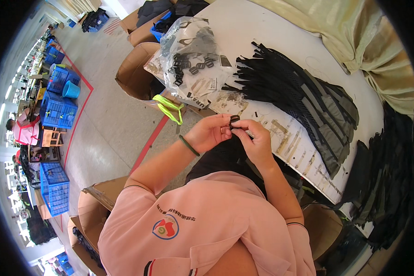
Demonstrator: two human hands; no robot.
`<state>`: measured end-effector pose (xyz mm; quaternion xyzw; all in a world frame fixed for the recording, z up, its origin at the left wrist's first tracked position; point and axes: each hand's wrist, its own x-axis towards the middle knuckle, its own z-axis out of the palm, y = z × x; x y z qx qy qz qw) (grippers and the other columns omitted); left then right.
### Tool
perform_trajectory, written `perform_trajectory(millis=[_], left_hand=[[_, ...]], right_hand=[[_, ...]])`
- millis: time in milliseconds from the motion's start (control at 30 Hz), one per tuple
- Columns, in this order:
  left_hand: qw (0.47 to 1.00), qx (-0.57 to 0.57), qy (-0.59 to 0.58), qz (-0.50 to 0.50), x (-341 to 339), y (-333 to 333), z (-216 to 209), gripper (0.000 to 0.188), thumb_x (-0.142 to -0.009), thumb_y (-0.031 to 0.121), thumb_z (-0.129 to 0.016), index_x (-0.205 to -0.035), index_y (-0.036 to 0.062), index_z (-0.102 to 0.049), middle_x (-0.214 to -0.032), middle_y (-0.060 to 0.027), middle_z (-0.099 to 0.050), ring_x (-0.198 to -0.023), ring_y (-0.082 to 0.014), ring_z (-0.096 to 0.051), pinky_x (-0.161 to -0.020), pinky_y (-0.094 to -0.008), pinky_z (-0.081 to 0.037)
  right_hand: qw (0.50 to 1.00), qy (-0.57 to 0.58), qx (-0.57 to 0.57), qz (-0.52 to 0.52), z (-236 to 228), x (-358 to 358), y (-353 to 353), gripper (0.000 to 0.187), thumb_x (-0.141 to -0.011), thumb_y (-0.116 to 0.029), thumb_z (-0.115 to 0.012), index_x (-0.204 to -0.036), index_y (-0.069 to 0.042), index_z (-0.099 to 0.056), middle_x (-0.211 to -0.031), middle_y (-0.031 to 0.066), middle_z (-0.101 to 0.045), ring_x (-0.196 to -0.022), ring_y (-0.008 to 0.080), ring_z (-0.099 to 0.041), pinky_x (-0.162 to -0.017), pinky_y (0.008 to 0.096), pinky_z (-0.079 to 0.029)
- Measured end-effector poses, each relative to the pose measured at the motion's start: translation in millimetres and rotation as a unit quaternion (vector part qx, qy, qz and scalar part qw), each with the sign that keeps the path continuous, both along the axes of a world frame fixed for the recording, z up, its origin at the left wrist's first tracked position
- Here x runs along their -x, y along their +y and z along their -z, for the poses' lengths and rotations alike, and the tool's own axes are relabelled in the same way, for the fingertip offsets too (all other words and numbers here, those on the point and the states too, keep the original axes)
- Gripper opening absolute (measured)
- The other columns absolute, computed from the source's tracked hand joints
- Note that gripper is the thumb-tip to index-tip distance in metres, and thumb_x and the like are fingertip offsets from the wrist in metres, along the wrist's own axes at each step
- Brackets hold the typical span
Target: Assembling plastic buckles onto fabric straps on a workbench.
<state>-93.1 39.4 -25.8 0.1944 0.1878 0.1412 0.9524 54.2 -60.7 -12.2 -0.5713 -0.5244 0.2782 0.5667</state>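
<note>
In front of my chest, near the table's edge, both hands meet at a small black plastic buckle (234,119). My left hand (210,132) is closed, its fingertips on the buckle's left side. From the other side my right hand (256,140) pinches it between thumb and fingers. A dark bit shows below the right thumb; whether it is a strap end I cannot tell. Beyond my hands lies a clear plastic bag (188,83) with several black buckles (194,70) in and on it. To the right a fanned pile of black and grey strap pieces (303,96) covers part of the table.
The white table (248,27) has worn tape along its near edge. A neon yellow strap (169,108) hangs at its left corner beside an open cardboard box (133,69). More dark pieces (382,179) hang at the right. Blue crates (55,184) line the floor at left.
</note>
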Motion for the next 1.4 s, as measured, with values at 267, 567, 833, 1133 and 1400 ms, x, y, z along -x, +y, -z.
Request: perform_trajectory(millis=[267, 567, 833, 1133, 1400], left_hand=[[0.947, -0.280, 0.141, -0.073, -12, -15, -2, 0.008, -0.089, 0.010, -0.059, -0.093, 0.0055, -0.054, -0.080, -0.0033, -0.060, -0.066, -0.0097, -0.059, -0.060, -0.0236, -0.050], [0.927, -0.320, 0.151, -0.127, -14, -22, -2, 0.008, -0.087, 0.007, -0.062, -0.086, 0.0042, -0.055, -0.079, -0.0012, -0.059, -0.069, -0.0060, -0.054, -0.060, -0.0204, -0.046], [0.876, -0.456, 0.123, -0.095, -8, -24, 8, 0.012, -0.085, 0.004, -0.063, -0.095, 0.0025, -0.056, -0.090, -0.0017, -0.058, -0.084, -0.0075, -0.055, -0.076, -0.0230, -0.046], [0.846, -0.530, 0.057, -0.030, -9, -25, 16, 0.035, -0.080, -0.009, -0.062, -0.109, 0.0038, -0.048, -0.102, -0.0028, -0.052, -0.096, -0.0115, -0.053, -0.084, -0.0266, -0.045], [0.754, -0.656, 0.015, -0.020, -13, -20, 14, 0.032, -0.080, -0.013, -0.058, -0.106, 0.0046, -0.052, -0.100, -0.0022, -0.048, -0.093, -0.0119, -0.051, -0.082, -0.0238, -0.043]], right_hand=[[0.987, 0.158, -0.029, -0.001, 15, 4, -12, 0.015, -0.078, 0.005, -0.063, -0.089, -0.004, -0.061, -0.078, 0.0025, -0.056, -0.071, 0.0127, -0.055, -0.066, 0.0230, -0.044], [0.909, 0.392, 0.138, -0.001, 7, 1, -13, 0.022, -0.074, 0.005, -0.065, -0.086, -0.006, -0.051, -0.073, -0.0015, -0.053, -0.066, 0.0052, -0.050, -0.066, 0.0192, -0.044], [0.888, 0.431, 0.158, 0.028, 10, 0, -14, 0.024, -0.073, 0.006, -0.066, -0.083, -0.007, -0.048, -0.069, -0.0016, -0.052, -0.063, 0.0068, -0.050, -0.058, 0.0200, -0.040], [0.872, 0.474, 0.120, 0.036, -4, 3, -22, 0.020, -0.080, 0.000, -0.066, -0.086, -0.006, -0.049, -0.071, -0.0002, -0.053, -0.063, 0.0074, -0.051, -0.057, 0.0205, -0.043], [0.947, 0.243, 0.211, -0.020, -9, -24, -24, 0.018, -0.090, -0.018, -0.058, -0.097, -0.002, -0.059, -0.076, -0.0004, -0.057, -0.068, 0.0052, -0.051, -0.057, 0.0199, -0.042]])
